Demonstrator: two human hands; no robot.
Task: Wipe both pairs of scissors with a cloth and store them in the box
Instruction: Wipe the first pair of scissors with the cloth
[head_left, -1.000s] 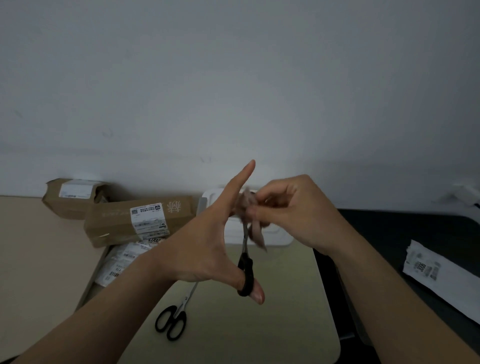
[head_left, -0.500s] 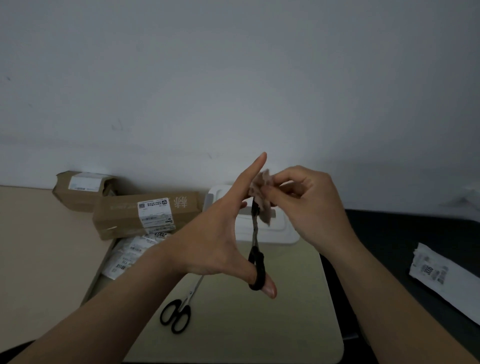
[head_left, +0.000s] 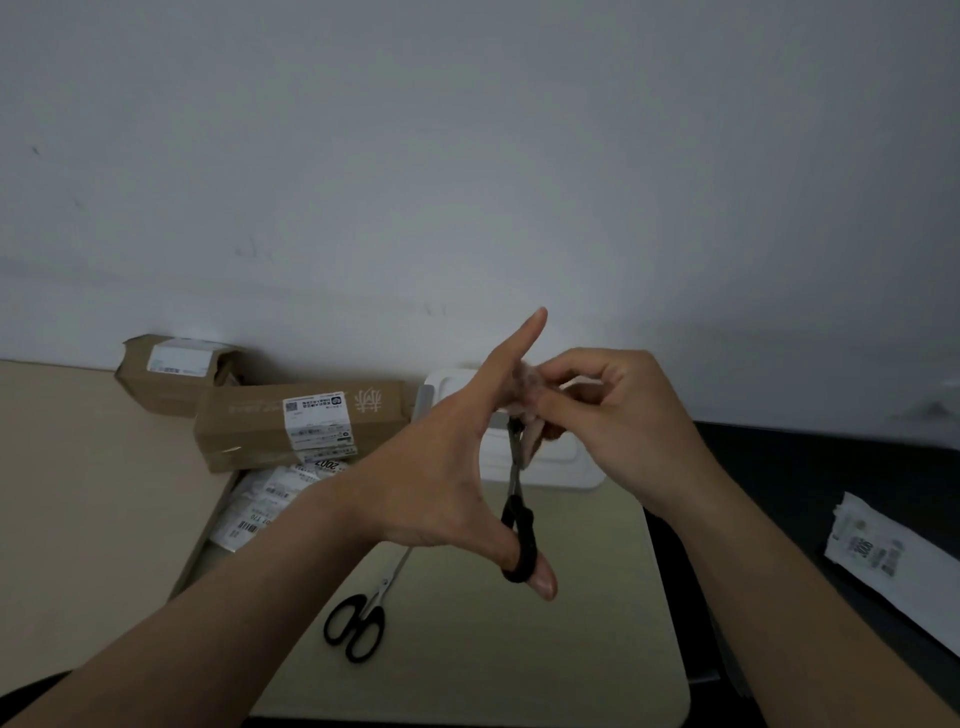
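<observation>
the wipe goes best if the right hand (head_left: 618, 421) draws the cloth (head_left: 530, 397) along the blades from pivot to tip, pads on the flat sides and off the edge, while the left hand (head_left: 441, 467) steadies the handles. the held scissors (head_left: 519, 530) stand blades up, in the air in front of the white box (head_left: 563, 467). the left thumb sits through a black handle loop and the forefinger points straight up; the other fingers are hidden. the right thumb and fingertips pinch the cloth round the blade tips. the second scissors (head_left: 358, 621) lie flat, nearer the person than the box and to its left.
</observation>
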